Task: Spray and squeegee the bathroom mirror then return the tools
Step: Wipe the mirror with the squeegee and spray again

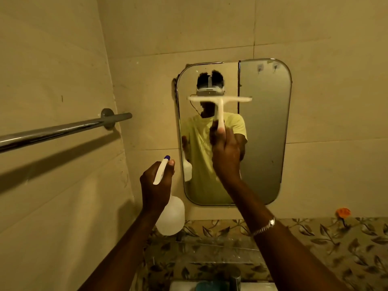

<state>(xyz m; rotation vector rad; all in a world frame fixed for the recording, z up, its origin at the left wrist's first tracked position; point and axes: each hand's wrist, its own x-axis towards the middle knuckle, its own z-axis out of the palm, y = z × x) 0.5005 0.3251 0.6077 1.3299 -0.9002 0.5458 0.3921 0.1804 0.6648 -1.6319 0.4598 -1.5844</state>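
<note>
A rounded wall mirror (264,131) hangs on the beige tiles straight ahead. My right hand (226,152) grips the handle of a white squeegee (220,100), whose blade lies level across the mirror's upper middle, on or very near the glass. Lower left, my left hand (156,185) holds a white spray bottle (171,217) by its neck. The bottle's blue nozzle points up beside the mirror's left edge. A person in a yellow shirt shows in the reflection.
A chrome towel rail (63,129) sticks out from the left wall at head height. Below the mirror run a leaf-patterned tile band (336,248) and a glass shelf (210,242). An orange hook (342,213) sits at the right. A tap (235,278) stands at the bottom edge.
</note>
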